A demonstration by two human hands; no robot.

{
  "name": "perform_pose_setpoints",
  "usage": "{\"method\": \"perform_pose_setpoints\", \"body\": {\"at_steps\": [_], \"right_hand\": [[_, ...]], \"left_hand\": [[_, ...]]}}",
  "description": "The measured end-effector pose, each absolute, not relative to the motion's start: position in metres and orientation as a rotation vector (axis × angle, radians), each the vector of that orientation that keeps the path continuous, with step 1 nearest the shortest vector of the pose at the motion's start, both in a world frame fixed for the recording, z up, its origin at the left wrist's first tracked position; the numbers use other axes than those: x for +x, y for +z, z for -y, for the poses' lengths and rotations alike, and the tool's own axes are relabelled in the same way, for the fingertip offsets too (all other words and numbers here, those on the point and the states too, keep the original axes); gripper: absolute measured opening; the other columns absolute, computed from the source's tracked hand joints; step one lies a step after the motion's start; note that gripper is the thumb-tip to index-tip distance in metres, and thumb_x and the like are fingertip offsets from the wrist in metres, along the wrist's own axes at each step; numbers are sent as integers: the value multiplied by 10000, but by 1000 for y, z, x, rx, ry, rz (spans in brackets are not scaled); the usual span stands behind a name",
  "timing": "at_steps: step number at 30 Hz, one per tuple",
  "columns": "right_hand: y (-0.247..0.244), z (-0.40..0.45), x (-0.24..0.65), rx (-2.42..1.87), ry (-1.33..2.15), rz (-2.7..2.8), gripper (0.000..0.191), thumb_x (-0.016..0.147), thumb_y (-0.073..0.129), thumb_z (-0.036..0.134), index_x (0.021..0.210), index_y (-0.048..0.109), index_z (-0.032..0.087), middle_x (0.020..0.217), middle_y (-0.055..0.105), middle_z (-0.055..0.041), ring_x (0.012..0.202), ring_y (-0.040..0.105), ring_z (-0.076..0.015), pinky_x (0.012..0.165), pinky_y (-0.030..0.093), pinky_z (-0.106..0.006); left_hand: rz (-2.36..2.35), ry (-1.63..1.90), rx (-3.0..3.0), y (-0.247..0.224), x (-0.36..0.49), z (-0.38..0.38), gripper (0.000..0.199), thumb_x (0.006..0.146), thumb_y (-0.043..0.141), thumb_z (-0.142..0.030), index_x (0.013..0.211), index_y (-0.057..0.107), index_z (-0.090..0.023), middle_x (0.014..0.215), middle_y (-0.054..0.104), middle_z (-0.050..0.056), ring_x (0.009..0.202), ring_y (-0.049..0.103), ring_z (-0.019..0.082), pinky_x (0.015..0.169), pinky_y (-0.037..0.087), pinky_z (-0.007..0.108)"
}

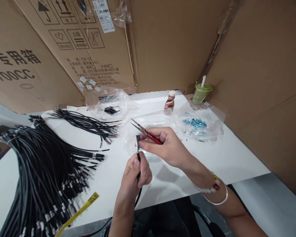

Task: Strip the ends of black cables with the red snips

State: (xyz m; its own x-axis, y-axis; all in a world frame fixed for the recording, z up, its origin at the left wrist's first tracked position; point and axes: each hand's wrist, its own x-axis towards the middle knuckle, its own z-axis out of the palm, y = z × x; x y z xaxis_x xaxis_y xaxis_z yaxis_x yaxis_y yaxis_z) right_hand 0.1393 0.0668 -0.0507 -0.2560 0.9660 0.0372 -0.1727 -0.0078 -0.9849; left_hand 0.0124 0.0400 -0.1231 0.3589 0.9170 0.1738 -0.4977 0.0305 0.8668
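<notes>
Pinched in my left hand is a black cable, its stripped end pointing up with silvery foil and coloured wires showing. My right hand holds a pair of red-handled scissors, the blades slightly apart and pointing to the upper left. The thumb and fingertips of that hand also reach the cable's end, where a small blue piece shows beside the wires. Whether that piece is fixed to the cable I cannot tell. Below my left hand the cable runs down past the table edge.
Large bundles of black cables cover the table's left side, with a looser bunch behind. A yellow strip lies in front. Plastic bags hold black bits and blue pieces. A bottle and green cup stand before cardboard boxes.
</notes>
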Motion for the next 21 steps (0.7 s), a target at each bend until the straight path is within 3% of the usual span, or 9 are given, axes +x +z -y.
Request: {"method": "perform_pose_setpoints", "body": {"at_steps": [3, 5, 7, 9, 10, 12, 15, 18, 21], "right_hand": [[-53, -71, 137, -907, 1569, 1189, 189, 649, 756, 266, 725, 626, 151, 683, 554, 37, 643, 499, -87, 638, 421, -242], [-53, -70, 135, -944, 1497, 1189, 162, 664, 734, 251, 700, 608, 156, 649, 545, 46, 608, 486, -76, 611, 417, -230], [-51, -67, 135, -997, 1363, 1199, 130, 701, 686, 242, 677, 584, 164, 616, 536, 49, 576, 473, -74, 566, 403, -220], [-49, -61, 134, -1040, 1252, 1206, 145, 719, 652, 233, 641, 547, 170, 580, 512, 55, 545, 451, -73, 523, 382, -212], [-48, -58, 134, -1050, 1217, 1207, 156, 718, 648, 223, 629, 531, 173, 567, 497, 60, 535, 438, -71, 508, 372, -208], [-47, -52, 133, -1050, 1183, 1211, 150, 707, 644, 186, 624, 519, 177, 558, 478, 69, 522, 416, -66, 482, 348, -198], [-46, -44, 130, -1064, 1153, 1210, 131, 699, 639, 149, 641, 527, 184, 552, 459, 78, 503, 390, -61, 453, 311, -192], [-43, -40, 128, -1058, 1155, 1225, 130, 690, 650, 153, 652, 531, 189, 538, 431, 84, 483, 357, -58, 440, 291, -195], [-38, -40, 128, -1028, 1209, 1225, 136, 701, 636, 161, 643, 517, 188, 536, 433, 82, 478, 355, -57, 435, 294, -195]], "left_hand": [[-479, 1149, 1046, -127, 16, -42, 621, 841, 473, -660, 485, 205, -227, 199, 29, -129, 171, 10, 51, 200, 128, 184], [-526, 1172, 1067, -127, 15, -45, 620, 843, 442, -680, 493, 194, -231, 195, 3, -133, 152, 4, 57, 188, 129, 189], [-610, 1200, 1113, -123, 11, -47, 538, 837, 462, -675, 544, 363, -234, 240, 250, -111, 159, 142, 64, 196, 194, 194], [-734, 1272, 1169, -115, 6, -46, 415, 798, 570, -638, 748, 527, -228, 447, 507, -66, 251, 340, 69, 232, 279, 182], [-815, 1335, 1194, -111, 4, -43, 369, 778, 640, -584, 842, 551, -232, 547, 557, -58, 313, 404, 63, 260, 312, 163], [-1003, 1490, 1234, -104, 2, -36, 258, 760, 744, -380, 876, 568, -233, 632, 568, -70, 410, 471, 39, 343, 375, 112], [-1282, 1697, 1286, -97, 6, -24, 120, 774, 718, -155, 804, 611, -203, 641, 616, -71, 511, 573, 29, 521, 469, 81], [-1500, 1727, 1371, -90, 12, -16, 33, 804, 665, -184, 787, 638, -188, 614, 675, -54, 538, 640, 66, 587, 517, 112], [-1491, 1640, 1323, -81, 17, -10, 81, 839, 616, -232, 771, 634, -192, 578, 672, -57, 465, 621, 71, 518, 514, 122]]}}
